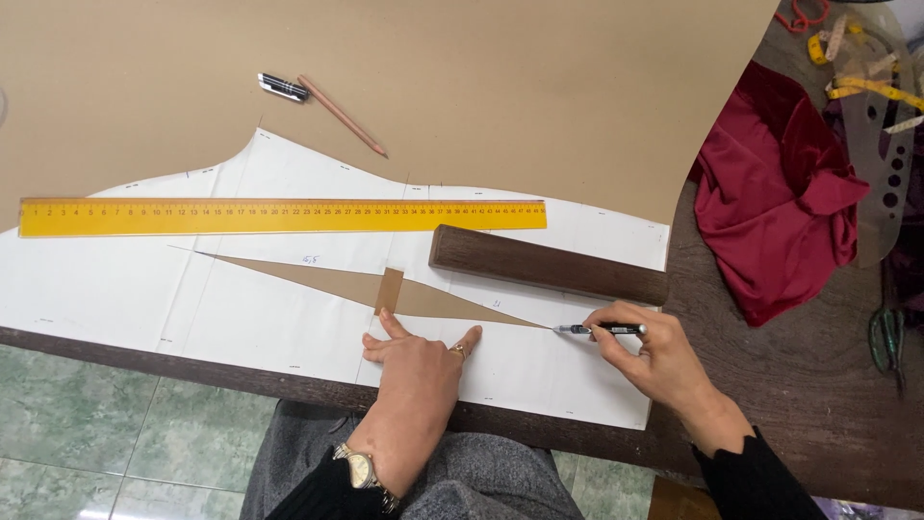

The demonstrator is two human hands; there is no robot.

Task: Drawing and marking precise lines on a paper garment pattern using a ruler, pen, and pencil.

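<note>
The white paper pattern (289,318) lies flat on a big sheet of brown paper (481,77) near the counter's front edge, with a long narrow dart-shaped opening cut through its middle, brown showing inside. A small strip of brown tape (388,290) bridges that opening. The right hand (654,361) has its fingers clamped on a dark pen (606,329), tip set right at the sharp right end of the dart. The left hand (414,361) lies palm down on the pattern just below the tape, fingers spread apart and pressing the paper flat; there is a ring on one finger and a wristwatch (359,470) at the cuff of a black sleeve.

Just above the pen, a dark wooden block (549,264) rests across the pattern at a slight slant. Above that a long yellow ruler (279,216) lies along the pattern's upper part. Farther up on the brown paper sit a pencil (342,116) and, near its blunt end, a small black-and-silver object (283,87). Off to the right, on the bare dark counter (808,385), is a crumpled red cloth (770,193), with a clear curve template (881,164) and a yellow tape measure (866,87) beyond it.
</note>
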